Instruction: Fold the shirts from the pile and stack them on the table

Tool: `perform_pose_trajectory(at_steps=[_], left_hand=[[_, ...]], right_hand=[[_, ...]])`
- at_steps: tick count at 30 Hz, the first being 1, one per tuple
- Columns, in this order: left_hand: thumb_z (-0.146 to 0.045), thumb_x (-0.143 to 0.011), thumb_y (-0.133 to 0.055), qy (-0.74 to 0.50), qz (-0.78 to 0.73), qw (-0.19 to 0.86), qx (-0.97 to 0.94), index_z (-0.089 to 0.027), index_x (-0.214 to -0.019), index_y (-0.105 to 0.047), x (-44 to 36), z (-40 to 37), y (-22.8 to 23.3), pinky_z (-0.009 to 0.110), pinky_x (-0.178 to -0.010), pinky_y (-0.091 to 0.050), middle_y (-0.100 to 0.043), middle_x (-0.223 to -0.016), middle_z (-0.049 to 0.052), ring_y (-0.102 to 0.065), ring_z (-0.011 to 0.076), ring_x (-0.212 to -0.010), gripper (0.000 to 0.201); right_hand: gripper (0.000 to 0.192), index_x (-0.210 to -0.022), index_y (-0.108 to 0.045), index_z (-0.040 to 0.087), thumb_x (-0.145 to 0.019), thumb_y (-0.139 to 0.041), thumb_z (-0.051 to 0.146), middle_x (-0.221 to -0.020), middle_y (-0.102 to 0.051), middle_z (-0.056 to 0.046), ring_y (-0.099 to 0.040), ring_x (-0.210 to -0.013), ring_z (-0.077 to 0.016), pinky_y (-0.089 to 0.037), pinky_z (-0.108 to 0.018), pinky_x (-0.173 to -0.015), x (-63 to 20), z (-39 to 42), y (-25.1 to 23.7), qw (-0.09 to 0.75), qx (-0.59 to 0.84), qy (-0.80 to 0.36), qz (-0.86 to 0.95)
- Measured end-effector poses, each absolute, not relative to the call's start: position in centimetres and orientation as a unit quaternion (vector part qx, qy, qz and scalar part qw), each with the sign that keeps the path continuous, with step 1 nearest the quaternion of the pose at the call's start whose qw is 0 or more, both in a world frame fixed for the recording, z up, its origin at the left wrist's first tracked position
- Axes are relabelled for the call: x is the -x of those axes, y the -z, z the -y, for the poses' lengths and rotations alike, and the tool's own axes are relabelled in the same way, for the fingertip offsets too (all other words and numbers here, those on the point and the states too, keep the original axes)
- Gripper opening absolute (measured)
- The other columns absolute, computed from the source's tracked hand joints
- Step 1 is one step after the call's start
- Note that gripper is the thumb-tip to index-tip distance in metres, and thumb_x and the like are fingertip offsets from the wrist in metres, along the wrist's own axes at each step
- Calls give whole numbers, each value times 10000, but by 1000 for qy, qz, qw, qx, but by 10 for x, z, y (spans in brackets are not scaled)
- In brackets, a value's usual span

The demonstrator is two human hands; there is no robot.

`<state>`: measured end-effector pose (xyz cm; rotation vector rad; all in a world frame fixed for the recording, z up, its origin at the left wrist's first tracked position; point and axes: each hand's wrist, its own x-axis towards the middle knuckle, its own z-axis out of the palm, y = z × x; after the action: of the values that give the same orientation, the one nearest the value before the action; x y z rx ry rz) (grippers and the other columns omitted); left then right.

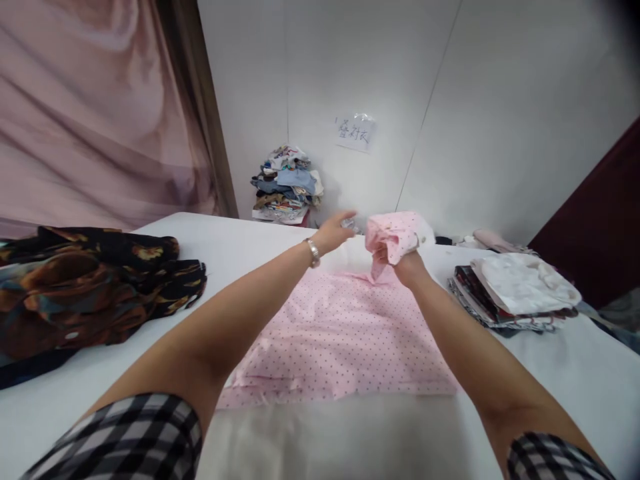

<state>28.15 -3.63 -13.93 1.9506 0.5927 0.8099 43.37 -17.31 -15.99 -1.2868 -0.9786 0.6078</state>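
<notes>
A pink shirt with small dark dots [345,333] lies spread on the white table, its lower edge toward me. My right hand [407,267] is closed on a bunched upper part of it, raised above the far end; the cloth covers most of the fingers. To the left of that bunch, my left hand [336,233] reaches out with fingers apart and nothing plainly held. Something small and whitish shows by its fingertips, too blurred to name.
Dark patterned clothes [100,287] are heaped at left. Folded garments [525,287] form a stack at right. Behind the table's far edge stands a tall clothes pile [287,187]. A paper sign [355,132] hangs on the wall, and a pink curtain [100,107] hangs at left.
</notes>
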Motion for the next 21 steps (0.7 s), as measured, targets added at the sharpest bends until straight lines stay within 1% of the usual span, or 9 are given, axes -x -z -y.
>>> perform_pose_trajectory(at_steps=[1, 3, 5, 8, 10, 13, 16, 18, 21], left_hand=[[-212, -716, -703, -316, -285, 420, -802, -199, -1219, -626, -268, 23, 153, 376, -944, -488, -647, -1292, 106, -594, 301, -1166, 508], [-244, -645, -745, -266, -360, 359, -819, -186, -1174, -640, -239, -1, 187, 428, -1062, -403, -624, -1322, 130, -514, 354, -1275, 542], [-264, -602, -757, -203, -422, 306, -828, -183, -1170, -640, -213, -20, 221, 535, -1093, -338, -614, -1327, 167, -476, 410, -1303, 585], [-305, -620, -726, -121, -466, 240, -843, -229, -1184, -643, -190, -36, 257, 591, -1072, -318, -658, -1248, 177, -509, 416, -1272, 575], [-314, -648, -685, -84, -466, 197, -859, -257, -1180, -649, -185, -42, 268, 584, -1076, -302, -693, -1181, 160, -542, 389, -1238, 536], [-303, -680, -626, -48, -448, 132, -883, -262, -1060, -694, -182, -45, 268, 558, -1055, -314, -734, -1043, 135, -591, 353, -1152, 389], [-267, -687, -599, -30, -423, 74, -903, -236, -883, -711, -178, -42, 257, 495, -986, -375, -731, -970, 137, -601, 329, -1086, 227], [-231, -689, -587, -34, -403, 38, -914, -213, -836, -698, -172, -34, 245, 454, -956, -388, -709, -1022, 148, -588, 317, -1084, 186], [-172, -716, -542, -52, -372, -3, -927, -182, -828, -680, -159, -15, 224, 427, -941, -380, -681, -1019, 150, -616, 281, -975, 178]], right_hand=[[293, -915, -658, 214, -769, -620, 466, -884, -716, -87, -654, -688, -219, -561, -378, -645, -443, 178, 158, 655, 559, -269, 431], [269, -860, -653, 221, -798, -563, 467, -887, -708, -88, -648, -712, -219, -552, -377, -672, -461, 190, 153, 649, 552, -270, 448], [315, -848, -661, 234, -856, -464, 480, -911, -703, -88, -652, -779, -217, -541, -370, -736, -478, 202, 148, 635, 556, -259, 470], [406, -887, -659, 272, -916, -316, 488, -990, -702, -80, -658, -919, -220, -522, -380, -824, -498, 217, 141, 652, 574, -212, 448], [426, -911, -662, 275, -913, -297, 495, -1018, -704, -93, -658, -963, -248, -527, -409, -809, -507, 224, 138, 673, 590, -186, 406], [436, -937, -698, 252, -876, -371, 533, -993, -715, -134, -664, -944, -299, -531, -442, -750, -508, 233, 133, 669, 618, -175, 375], [397, -944, -723, 253, -849, -457, 533, -919, -718, -146, -661, -894, -305, -515, -442, -721, -498, 245, 123, 649, 634, -150, 393], [401, -957, -724, 265, -856, -444, 534, -910, -715, -144, -652, -891, -297, -503, -437, -719, -491, 258, 114, 653, 629, -126, 404], [465, -1022, -704, 306, -865, -366, 585, -1023, -712, -136, -640, -920, -285, -499, -429, -725, -488, 286, 104, 669, 622, -90, 397]])
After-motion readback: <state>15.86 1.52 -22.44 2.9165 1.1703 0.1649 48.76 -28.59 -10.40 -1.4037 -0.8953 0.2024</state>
